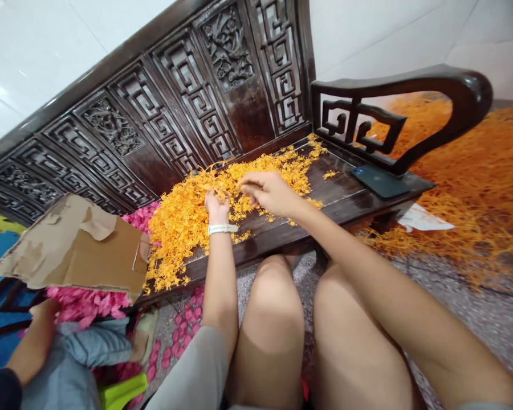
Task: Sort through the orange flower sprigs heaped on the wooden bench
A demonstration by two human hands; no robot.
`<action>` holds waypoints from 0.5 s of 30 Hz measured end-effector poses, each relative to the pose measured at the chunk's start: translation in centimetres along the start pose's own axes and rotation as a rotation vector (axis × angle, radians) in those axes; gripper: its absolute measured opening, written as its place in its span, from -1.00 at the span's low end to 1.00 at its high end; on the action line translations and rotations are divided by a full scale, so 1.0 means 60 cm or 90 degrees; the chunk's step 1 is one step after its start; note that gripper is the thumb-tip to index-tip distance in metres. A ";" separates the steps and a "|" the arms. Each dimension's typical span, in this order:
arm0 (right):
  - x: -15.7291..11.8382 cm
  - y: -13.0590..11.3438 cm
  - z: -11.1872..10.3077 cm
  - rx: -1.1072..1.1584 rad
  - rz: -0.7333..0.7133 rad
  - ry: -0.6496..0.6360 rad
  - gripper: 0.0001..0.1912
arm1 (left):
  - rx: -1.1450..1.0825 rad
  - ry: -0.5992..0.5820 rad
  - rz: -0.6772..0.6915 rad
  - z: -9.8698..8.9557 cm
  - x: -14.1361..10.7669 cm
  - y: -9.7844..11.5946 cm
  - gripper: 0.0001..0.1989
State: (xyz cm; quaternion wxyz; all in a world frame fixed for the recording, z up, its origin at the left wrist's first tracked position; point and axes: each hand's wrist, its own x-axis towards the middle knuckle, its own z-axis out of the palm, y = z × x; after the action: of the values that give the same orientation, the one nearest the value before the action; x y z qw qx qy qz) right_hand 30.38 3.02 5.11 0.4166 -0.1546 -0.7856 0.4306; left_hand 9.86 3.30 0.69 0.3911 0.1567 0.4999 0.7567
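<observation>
My left hand (218, 206): fingers half-curled at the heap; grip cannot be told.
My right hand (270, 192): fingers bent, tips near the thumb; hold cannot be told.
Orange pieces (177, 213): heaped on the wooden bench (342, 199), around my left hand.

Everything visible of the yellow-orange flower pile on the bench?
The flower pile is a loose heap of small, spiky yellow-orange pieces, plastic-looking. It lies on the dark wooden seat, along the backrest, thickest toward the cardboard and thinning toward the armrest, with a few stray pieces apart. Pink petals show at its left edge. The left hand and right hand are at its middle; whether either grips a piece is unclear.
</observation>
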 end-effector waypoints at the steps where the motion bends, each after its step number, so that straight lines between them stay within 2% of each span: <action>1: 0.001 0.011 -0.008 0.018 0.033 0.036 -0.77 | -0.038 0.033 0.007 0.001 -0.003 0.001 -0.89; 4: 0.002 0.064 -0.030 -0.004 0.146 0.106 -0.32 | -0.129 0.072 0.018 0.018 -0.017 -0.005 -0.88; 7: -0.006 0.112 -0.038 -0.122 0.217 0.075 0.00 | -0.145 0.034 0.037 0.042 -0.032 -0.012 -0.84; 10: -0.013 0.128 -0.032 -0.157 0.187 0.027 0.00 | -0.141 -0.024 0.060 0.059 -0.048 -0.015 -0.84; 15: -0.009 0.119 -0.018 -0.122 0.106 0.049 -0.11 | -0.053 -0.103 0.033 0.074 -0.074 -0.027 -0.82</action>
State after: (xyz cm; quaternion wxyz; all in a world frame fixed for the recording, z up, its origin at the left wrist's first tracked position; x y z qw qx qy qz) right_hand 30.72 7.44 -0.62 0.3928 -0.2747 -0.7909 0.3803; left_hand 16.21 3.12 1.92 0.4169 0.2138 0.4307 0.7713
